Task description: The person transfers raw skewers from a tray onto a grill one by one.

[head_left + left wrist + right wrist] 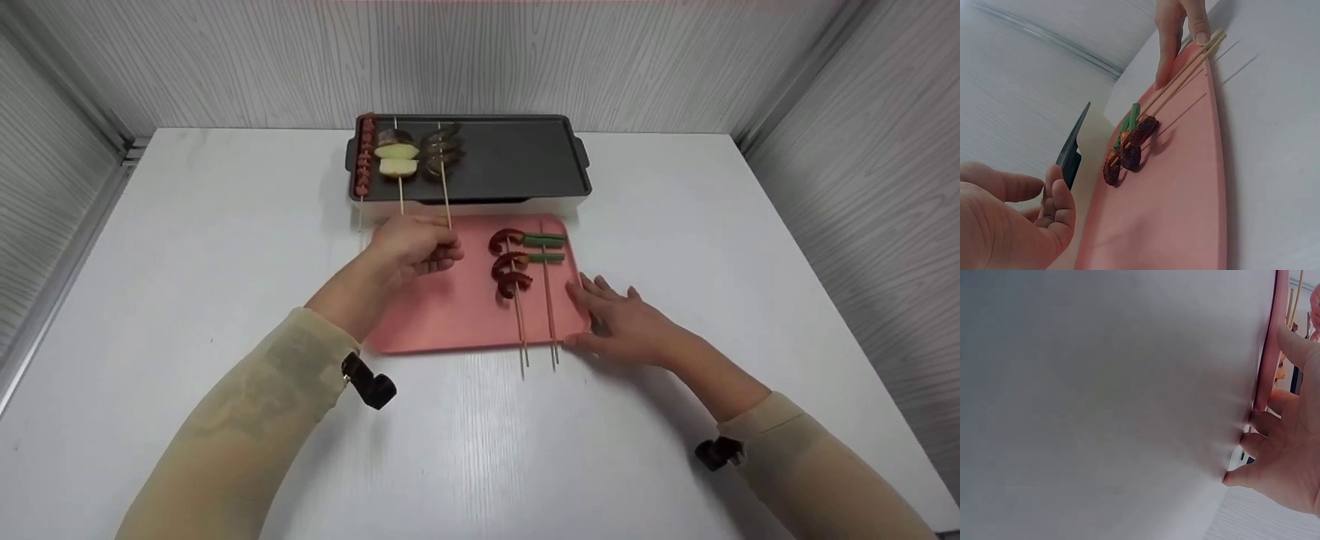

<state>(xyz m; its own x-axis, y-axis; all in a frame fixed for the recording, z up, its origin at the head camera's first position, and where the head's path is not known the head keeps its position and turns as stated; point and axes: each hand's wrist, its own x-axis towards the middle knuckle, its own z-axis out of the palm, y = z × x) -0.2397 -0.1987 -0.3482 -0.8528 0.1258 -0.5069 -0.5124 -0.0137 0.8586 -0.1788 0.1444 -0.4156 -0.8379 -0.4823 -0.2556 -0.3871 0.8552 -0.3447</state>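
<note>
My left hand [416, 244] pinches the lower stick of a skewer of dark brown curled pieces [442, 154], whose food end is over the black griddle [517, 154]. In the left wrist view, thumb and fingers meet while the stick is mostly hidden. My right hand [626, 322] rests at the near right corner of the pink tray [442, 322], its fingers spread along the rim and the table. On the tray lie a skewer of reddish-brown curled pieces [514, 283] and a skewer of green stalks [544, 240].
Left of the held skewer, a skewer of small red pieces [365, 154] and one with pale and dark slices [397, 157] lie on the griddle. The tray stands just in front of it on the white table [465, 442]. Stick ends overhang the tray's near edge.
</note>
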